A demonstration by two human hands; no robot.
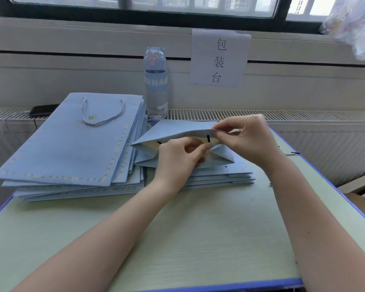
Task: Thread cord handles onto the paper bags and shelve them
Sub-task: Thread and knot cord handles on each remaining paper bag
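While left hand [177,160] and right hand [248,140] pinch its mouth, the bag [177,129] sits between.

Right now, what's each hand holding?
Left hand: fingers curled in the mouth of the paper bag; hold cannot be told.
Right hand: pinches the bag's top edge.

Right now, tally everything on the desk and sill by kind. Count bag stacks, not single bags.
Bag stacks: 2 (left stack, right stack)
Open bag: 1
Bottle: 1
Phone: 1
Sign: 1
Total: 6
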